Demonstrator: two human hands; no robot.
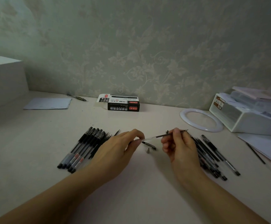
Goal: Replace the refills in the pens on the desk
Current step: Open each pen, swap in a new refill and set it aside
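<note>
The refill (162, 135) is held up over the desk (34, 143), pinched at 9 o'clock by the left hand (120, 152) and at 3 o'clock by the right hand (178, 146). It looks light, thin and bendy, best held near its ends.

We are holding a thin refill (162, 135) over the desk (34, 143), our right hand (178, 146) pinching its dark part and our left hand (120, 151) pinching its clear end. Pen rows (83, 147) are lying to either side, a small cone tip (148, 150) between our hands.
</note>
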